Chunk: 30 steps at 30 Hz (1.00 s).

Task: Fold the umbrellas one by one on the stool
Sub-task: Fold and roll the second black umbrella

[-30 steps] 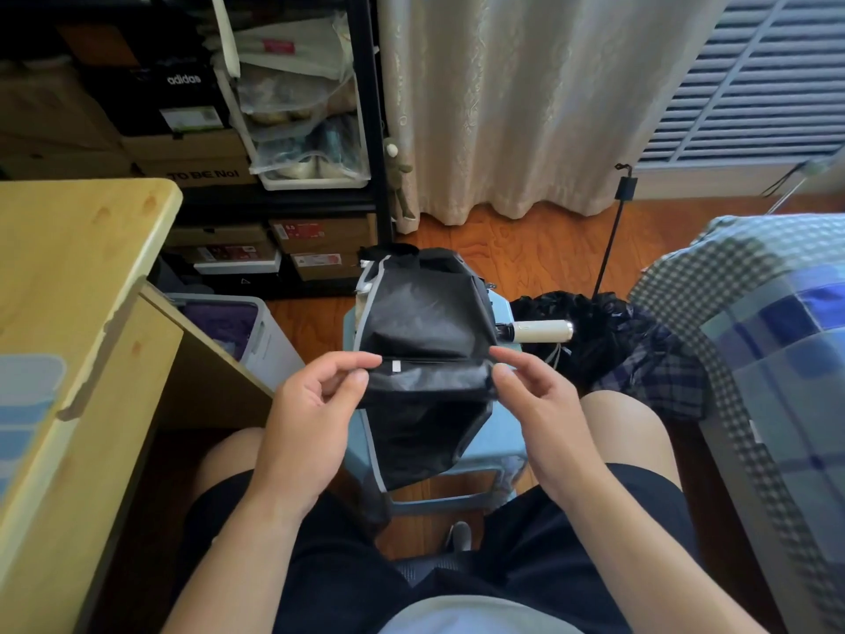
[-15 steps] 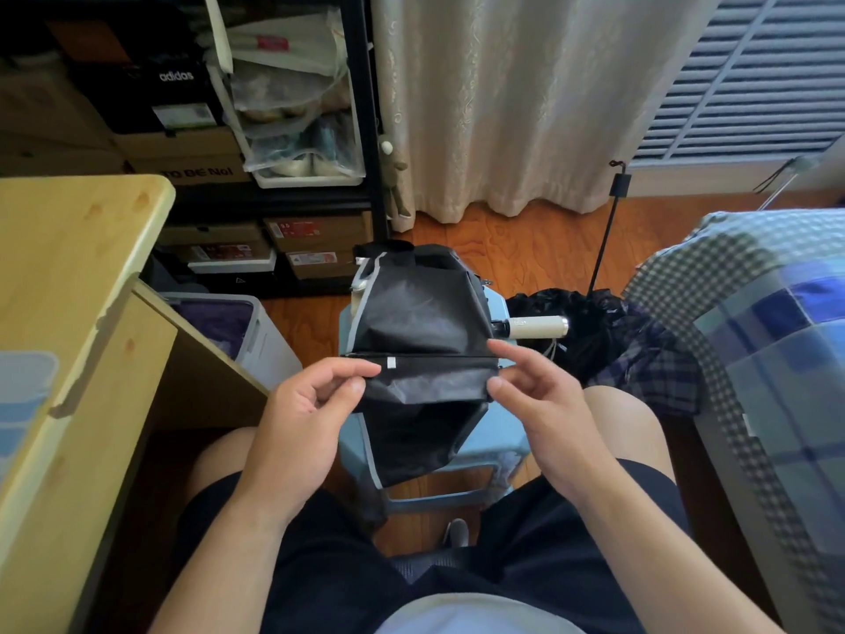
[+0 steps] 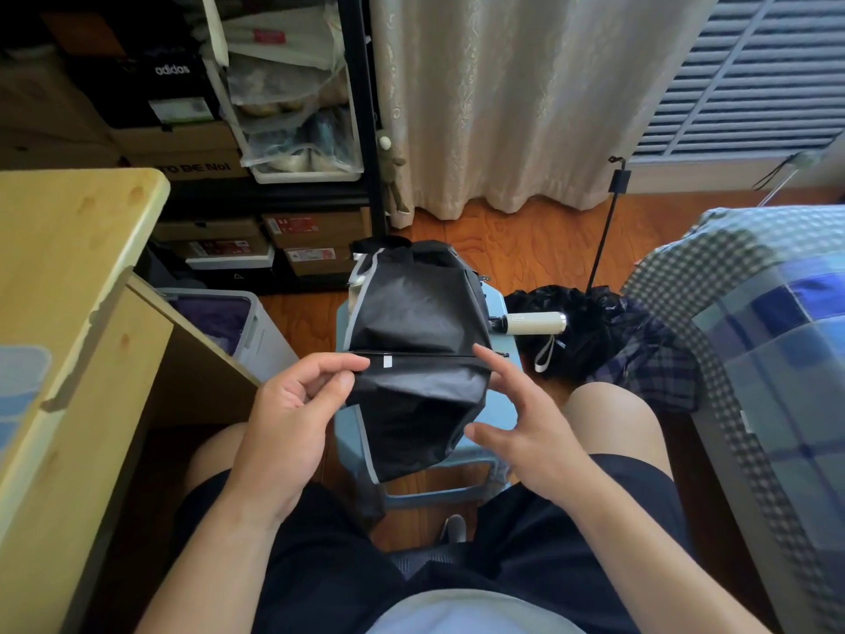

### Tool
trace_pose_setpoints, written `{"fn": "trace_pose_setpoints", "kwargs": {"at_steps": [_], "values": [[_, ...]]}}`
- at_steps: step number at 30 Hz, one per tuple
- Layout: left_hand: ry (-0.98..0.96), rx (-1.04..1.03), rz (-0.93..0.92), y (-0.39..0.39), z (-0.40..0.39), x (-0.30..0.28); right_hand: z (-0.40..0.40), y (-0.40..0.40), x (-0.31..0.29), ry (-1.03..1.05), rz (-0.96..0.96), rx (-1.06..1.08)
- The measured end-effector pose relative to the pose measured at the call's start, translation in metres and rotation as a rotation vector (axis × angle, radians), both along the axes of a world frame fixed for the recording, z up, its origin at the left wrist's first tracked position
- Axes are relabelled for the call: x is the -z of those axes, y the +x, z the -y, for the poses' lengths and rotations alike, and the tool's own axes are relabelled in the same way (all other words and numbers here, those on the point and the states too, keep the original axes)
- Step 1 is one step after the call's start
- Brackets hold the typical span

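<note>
Bedroom corner, wood floor (image 3: 526, 249), cream curtain (image 3: 503, 93) at the back, black shelf rack (image 3: 361, 107) stacked with shoe boxes to the left. Pale wood worktop (image 3: 59, 267) on the left edge, checked bedding (image 3: 754, 340) on the right. Person sits in dark shorts, knees either side of a light blue stool (image 3: 503, 308).

Black umbrella (image 3: 411, 322) lies across the stool top, canopy partly gathered, grey-edged fabric hanging over the near side between the knees. Its cream handle (image 3: 535, 323) sticks out right past the stool edge, wrist strap dangling below it.

Left hand (image 3: 292, 404): fingers curled, thumb and forefinger pinching the left end of the closing strap that runs flat across the canopy. Small pale tab on the strap sits just beside the pinch. Hand is at the canopy's left edge, touching it.

Right hand (image 3: 526, 418): open, fingers spread and loosely extended, holding nothing. Forefinger tip is right at the strap's right end, cannot tell if it actually touches. Rest of the hand sits just off the canopy's right edge, thumb below the fabric fold.

Second umbrella (image 3: 608, 340), black with plaid, lies heaped on the floor right of the stool, against the bed, well clear of both hands. Lidded plastic bin (image 3: 247, 327) under the worktop.
</note>
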<state>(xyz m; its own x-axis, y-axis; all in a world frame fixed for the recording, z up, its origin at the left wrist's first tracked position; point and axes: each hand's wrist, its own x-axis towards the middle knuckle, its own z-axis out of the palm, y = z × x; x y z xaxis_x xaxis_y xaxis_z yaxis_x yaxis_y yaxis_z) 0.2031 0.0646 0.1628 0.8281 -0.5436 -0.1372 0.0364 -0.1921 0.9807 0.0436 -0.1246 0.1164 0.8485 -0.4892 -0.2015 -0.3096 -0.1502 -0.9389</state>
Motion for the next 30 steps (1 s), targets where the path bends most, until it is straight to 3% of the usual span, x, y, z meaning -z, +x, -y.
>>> {"fn": "trace_pose_setpoints", "kwargs": {"at_steps": [2,5,7,10,14,20,25,30], "values": [[-0.007,-0.001,-0.021,0.0,0.0,0.0,-0.004,0.0,0.003,-0.096,0.096,0.15],[-0.017,-0.019,-0.024,0.001,0.0,0.001,-0.003,-0.001,0.001,0.044,0.297,0.322],[-0.006,-0.019,-0.016,0.002,-0.001,0.001,-0.004,0.002,0.003,0.122,0.266,0.266],[-0.003,-0.017,-0.022,0.001,-0.002,0.002,-0.011,0.001,0.009,-0.015,0.198,0.302],[0.006,-0.026,-0.022,0.001,-0.005,0.002,-0.019,0.0,0.0,-0.169,0.313,0.378],[0.011,-0.006,-0.002,-0.001,-0.003,-0.004,-0.019,0.002,0.014,-0.433,0.159,0.17],[0.028,0.022,0.059,-0.004,-0.005,-0.008,-0.02,-0.003,0.013,-0.612,0.364,0.334],[0.046,0.05,0.102,-0.004,-0.006,-0.008,-0.009,0.0,0.026,-0.61,0.159,0.201]]}}
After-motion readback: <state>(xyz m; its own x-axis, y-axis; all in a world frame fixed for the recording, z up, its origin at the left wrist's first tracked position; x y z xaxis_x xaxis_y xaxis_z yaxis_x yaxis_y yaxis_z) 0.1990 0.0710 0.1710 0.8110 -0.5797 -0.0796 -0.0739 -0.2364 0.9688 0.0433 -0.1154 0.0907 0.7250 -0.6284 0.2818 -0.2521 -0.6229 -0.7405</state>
